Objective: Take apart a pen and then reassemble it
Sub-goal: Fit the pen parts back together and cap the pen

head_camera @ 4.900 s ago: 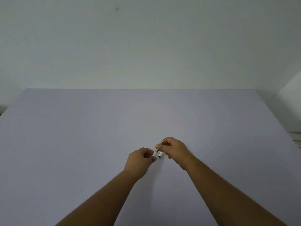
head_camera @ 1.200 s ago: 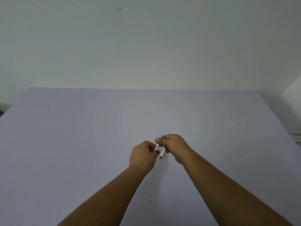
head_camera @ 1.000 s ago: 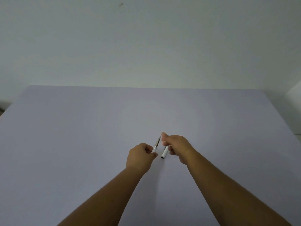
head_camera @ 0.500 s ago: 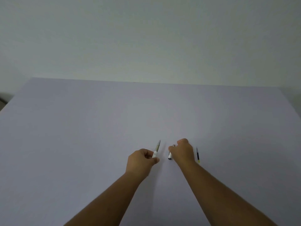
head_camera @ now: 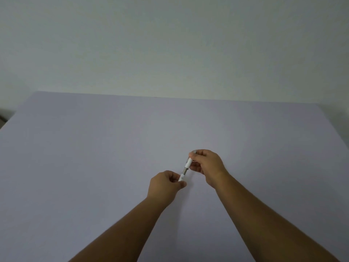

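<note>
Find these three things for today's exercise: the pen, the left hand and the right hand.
pen (head_camera: 185,168): head view, grey middle section between its white parts.
left hand (head_camera: 164,183): head view, back of the hand.
right hand (head_camera: 208,164): head view, back of the hand.

You've got one head cam only, wide-angle, looking fwd and down across the lavender table (head_camera: 94,157) toward the wall (head_camera: 170,44). Forearms enter from the bottom edge, close to lens.

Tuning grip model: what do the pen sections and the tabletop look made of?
White pen sections: likely plastic, smooth opaque white. Grey middle section: metal or grey plastic; too small to tell. Table: matte lavender, uniform, no glare; laminate or a paper or cloth cover, can't tell which.
</note>
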{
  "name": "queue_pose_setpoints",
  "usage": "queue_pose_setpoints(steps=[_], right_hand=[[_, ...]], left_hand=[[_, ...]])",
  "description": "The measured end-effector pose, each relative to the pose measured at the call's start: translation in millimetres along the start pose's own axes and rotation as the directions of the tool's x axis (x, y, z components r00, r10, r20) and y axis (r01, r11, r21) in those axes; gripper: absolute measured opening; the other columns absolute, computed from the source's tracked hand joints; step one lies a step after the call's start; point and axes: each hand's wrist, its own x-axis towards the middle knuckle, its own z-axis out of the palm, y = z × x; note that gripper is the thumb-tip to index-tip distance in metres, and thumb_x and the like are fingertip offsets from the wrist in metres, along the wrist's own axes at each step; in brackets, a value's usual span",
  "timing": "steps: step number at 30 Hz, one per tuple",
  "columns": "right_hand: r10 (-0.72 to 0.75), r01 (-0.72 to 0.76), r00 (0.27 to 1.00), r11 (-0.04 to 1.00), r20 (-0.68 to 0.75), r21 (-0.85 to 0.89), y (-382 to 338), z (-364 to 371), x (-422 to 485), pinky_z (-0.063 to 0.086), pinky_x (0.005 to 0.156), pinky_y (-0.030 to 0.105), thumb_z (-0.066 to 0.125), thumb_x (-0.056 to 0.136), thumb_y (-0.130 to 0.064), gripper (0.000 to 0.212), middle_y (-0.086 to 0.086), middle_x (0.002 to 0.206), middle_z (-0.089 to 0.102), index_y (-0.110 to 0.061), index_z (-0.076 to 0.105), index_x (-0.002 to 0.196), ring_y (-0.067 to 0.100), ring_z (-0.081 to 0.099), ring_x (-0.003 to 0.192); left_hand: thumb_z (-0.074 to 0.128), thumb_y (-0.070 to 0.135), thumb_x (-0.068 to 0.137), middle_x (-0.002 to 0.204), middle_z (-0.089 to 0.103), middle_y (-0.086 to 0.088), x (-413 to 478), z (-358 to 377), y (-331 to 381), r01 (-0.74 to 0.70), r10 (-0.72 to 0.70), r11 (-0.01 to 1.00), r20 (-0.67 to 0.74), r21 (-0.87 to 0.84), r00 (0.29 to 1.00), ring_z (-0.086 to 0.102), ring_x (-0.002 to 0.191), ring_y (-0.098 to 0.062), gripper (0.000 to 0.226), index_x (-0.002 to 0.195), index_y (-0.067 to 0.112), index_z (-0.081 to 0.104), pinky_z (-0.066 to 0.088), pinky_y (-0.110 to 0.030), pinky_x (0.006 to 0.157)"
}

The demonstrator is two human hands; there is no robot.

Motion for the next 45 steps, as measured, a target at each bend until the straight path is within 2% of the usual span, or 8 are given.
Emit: queue_pose_setpoints(steps=[4,12,25,28,31,35,38,45], right_hand=[[0.012,-0.011,0.998,1.0,0.069,-0.009,7.5,1.5,-6.5,0.058,0.06,0.023,0.067,0.085,-0.014,0.007,0.007,0.075,0.073,-0.007,0.069,0.084,0.014,0.071,0.065],[0.012,-0.007,0.991,0.999,0.132,-0.043,5.5,-5.6,-13.8,0.057,0.06,0.021,0.067,0.085,-0.015,0.01,0.004,0.07,0.073,-0.01,0.069,0.076,0.013,0.07,0.065],[0.028,-0.016,0.994,0.995,0.108,-0.103,13.3,-13.7,-14.5,0.057,0.062,0.022,0.067,0.085,-0.02,0.011,0.006,0.079,0.073,-0.009,0.07,0.085,0.014,0.069,0.068],[0.021,-0.028,0.999,0.985,-0.041,-0.173,15.3,-24.7,-8.2,0.058,0.069,0.028,0.071,0.082,-0.026,0.027,0.006,0.088,0.069,-0.007,0.068,0.1,0.017,0.065,0.069],[-0.11,-0.053,0.951,0.863,-0.29,-0.503,15.8,-50.6,-0.8,0.055,0.081,0.038,0.062,0.085,-0.017,0.019,0.016,0.089,0.069,-0.001,0.068,0.093,0.031,0.066,0.081],[-0.066,-0.225,0.947,0.56,-0.313,-0.797,29.8,-70.8,-8.3,0.041,0.06,0.024,0.05,0.086,-0.008,0.017,0.014,0.075,0.062,-0.004,0.06,0.072,0.031,0.062,0.081],[-0.065,-0.259,0.931,0.579,-0.36,-0.773,49.2,-73.5,-12.4,0.045,0.067,0.028,0.053,0.083,-0.01,0.019,0.019,0.094,0.068,0.002,0.063,0.094,0.035,0.065,0.09],[-0.119,-0.173,0.944,0.614,-0.307,-0.77,66.5,-60.8,-19.9,0.053,0.079,0.038,0.052,0.084,-0.007,0.018,0.019,0.101,0.065,-0.003,0.061,0.098,0.035,0.062,0.093]], left_hand=[[0.077,0.027,0.075,0.071,0.063,0.005,-2.1,1.6,2.3,-0.01,0.01,1.0,-0.002,-0.004,1.0,0.054,0.055,-0.008,0.011,0.076,0.024,0.067,0.04,-0.012,0.036],[0.076,0.024,0.075,0.074,0.065,0.002,-6.0,9.5,1.8,-0.018,0.017,0.999,-0.009,-0.035,1.0,0.055,0.056,-0.009,0.01,0.073,0.024,0.066,0.036,-0.006,0.03],[0.077,0.026,0.075,0.072,0.063,0.003,-4.8,19.0,-2.9,0.01,-0.008,0.997,0.023,-0.07,1.0,0.053,0.062,-0.011,0.01,0.074,0.022,0.068,0.04,-0.02,0.051],[0.078,0.026,0.074,0.074,0.064,0.004,-1.8,19.1,-6.6,0.034,-0.031,0.997,0.034,-0.073,0.999,0.055,0.064,-0.009,0.01,0.075,0.023,0.068,0.04,-0.019,0.05],[0.077,0.025,0.075,0.076,0.065,0.005,2.7,20.5,-11.7,0.059,-0.056,0.995,0.037,-0.08,0.998,0.056,0.067,-0.008,0.01,0.075,0.025,0.067,0.04,-0.019,0.05],[0.075,0.026,0.076,0.073,0.063,0.007,9.8,29.6,-16.9,0.099,-0.097,0.993,0.024,-0.066,0.995,0.056,0.063,-0.008,0.011,0.072,0.026,0.065,0.039,-0.019,0.047],[0.075,0.029,0.076,0.072,0.063,0.01,16.0,37.5,-18.9,0.123,-0.123,0.992,-0.006,-0.031,0.992,0.056,0.062,-0.004,0.008,0.074,0.027,0.067,0.037,-0.018,0.043],[0.075,0.03,0.076,0.067,0.058,0.013,19.3,54.3,-22.8,0.099,-0.098,0.995,-0.058,0.027,0.993,0.052,0.057,0.0,0.013,0.082,0.023,0.066,0.037,-0.012,0.034]])
